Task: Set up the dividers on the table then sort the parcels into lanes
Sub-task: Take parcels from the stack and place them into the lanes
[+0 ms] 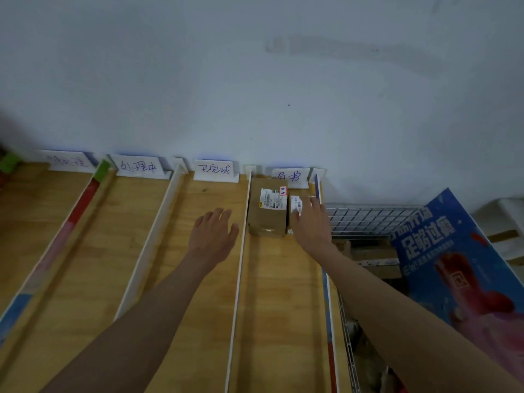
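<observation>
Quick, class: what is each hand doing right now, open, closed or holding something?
Left hand: open, fingers spread above the wooden table, holding nothing.
Right hand: open, straight fingers resting on the small parcel in the rightmost lane.

The light is soft and a little dim, with a cold blue tone. The whole picture is slightly blurred. Straight lines bend near the edges from the wide lens.

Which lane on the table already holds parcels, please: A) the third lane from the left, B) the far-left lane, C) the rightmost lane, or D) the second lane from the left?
C: the brown parcel and a smaller parcel beside it sit at the far end of the rightmost lane, under the right hand; the other lanes show bare table.
</observation>
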Demonstrator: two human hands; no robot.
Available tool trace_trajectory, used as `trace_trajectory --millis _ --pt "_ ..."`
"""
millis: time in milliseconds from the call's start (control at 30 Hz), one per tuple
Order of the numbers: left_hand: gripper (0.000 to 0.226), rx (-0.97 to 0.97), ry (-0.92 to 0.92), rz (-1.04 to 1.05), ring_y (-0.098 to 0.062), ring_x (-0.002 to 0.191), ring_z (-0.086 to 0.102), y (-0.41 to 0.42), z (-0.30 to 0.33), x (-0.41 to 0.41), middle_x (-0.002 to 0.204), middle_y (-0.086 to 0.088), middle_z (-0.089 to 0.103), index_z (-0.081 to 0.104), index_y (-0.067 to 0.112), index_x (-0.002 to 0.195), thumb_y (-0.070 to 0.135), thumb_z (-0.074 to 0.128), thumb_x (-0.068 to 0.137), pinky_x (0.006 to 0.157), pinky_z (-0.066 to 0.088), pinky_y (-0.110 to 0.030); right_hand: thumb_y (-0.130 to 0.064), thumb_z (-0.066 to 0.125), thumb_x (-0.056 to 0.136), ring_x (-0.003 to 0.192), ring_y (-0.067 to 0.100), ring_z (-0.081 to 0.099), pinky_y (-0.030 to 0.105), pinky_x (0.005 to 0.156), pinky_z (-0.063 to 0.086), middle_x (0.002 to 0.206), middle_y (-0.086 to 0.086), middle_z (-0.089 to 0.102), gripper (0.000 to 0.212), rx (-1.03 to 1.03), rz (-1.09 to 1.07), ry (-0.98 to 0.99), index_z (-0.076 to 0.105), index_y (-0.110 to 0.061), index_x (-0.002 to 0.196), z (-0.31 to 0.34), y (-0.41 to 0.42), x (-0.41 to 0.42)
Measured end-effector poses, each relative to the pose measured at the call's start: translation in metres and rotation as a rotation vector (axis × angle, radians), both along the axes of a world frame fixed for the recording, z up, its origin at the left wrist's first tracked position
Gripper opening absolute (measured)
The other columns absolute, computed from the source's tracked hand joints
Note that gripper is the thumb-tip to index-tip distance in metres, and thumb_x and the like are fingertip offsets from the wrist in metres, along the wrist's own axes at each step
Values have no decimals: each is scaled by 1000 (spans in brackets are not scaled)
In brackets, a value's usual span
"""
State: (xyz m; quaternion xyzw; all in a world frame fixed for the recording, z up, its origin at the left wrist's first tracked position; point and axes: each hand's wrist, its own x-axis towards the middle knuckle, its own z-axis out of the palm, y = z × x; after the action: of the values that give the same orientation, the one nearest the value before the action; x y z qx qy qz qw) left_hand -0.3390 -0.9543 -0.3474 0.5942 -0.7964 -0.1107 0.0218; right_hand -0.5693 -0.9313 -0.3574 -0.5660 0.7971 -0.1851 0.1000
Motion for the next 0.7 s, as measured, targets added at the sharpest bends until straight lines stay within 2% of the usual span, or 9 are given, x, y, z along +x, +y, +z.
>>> trace_trajectory --millis 167,333,467,567,700 --pt "47 -74 -3 70 -25 131 45 28 33 61 143 -3 49 46 16 141 39 37 102 107 33 -42 -29 39 100 138 30 38 47 113 34 149 10 42 47 -34 171 110 40 -15 145 37 23 57" --pt "48 -118 -22 157 -27 131 45 67 64 140 144 -6 48 46 15 142 40 36 102 108 33 -43 -32 37 100 134 30 41 45 112 33 142 10 48 43 -84 281 197 44 -13 138 66 43 131" --pt "51 -156 -72 205 -25 134 44 97 81 214 148 -4 45 43 17 144 42 34 101 110 32 -41 -36 35 102 140 29 34 46 116 25 150 8 39 48 -73 358 220 37 -16 146 82 60 198" --pt "51 -176 -67 256 -25 137 41 123 94 274 150 -4 43 41 19 146 43 36 101 112 29 -41 -36 35 101 137 27 37 43 114 28 149 8 41 48 -94 403 212 40 -16 144 95 74 257" --pt "50 -187 -64 316 -26 133 43 159 113 363 148 -5 44 40 18 146 42 35 102 108 34 -41 -35 36 102 139 28 35 42 116 25 149 9 42 47 -111 479 167 41 -14 143 115 94 351"
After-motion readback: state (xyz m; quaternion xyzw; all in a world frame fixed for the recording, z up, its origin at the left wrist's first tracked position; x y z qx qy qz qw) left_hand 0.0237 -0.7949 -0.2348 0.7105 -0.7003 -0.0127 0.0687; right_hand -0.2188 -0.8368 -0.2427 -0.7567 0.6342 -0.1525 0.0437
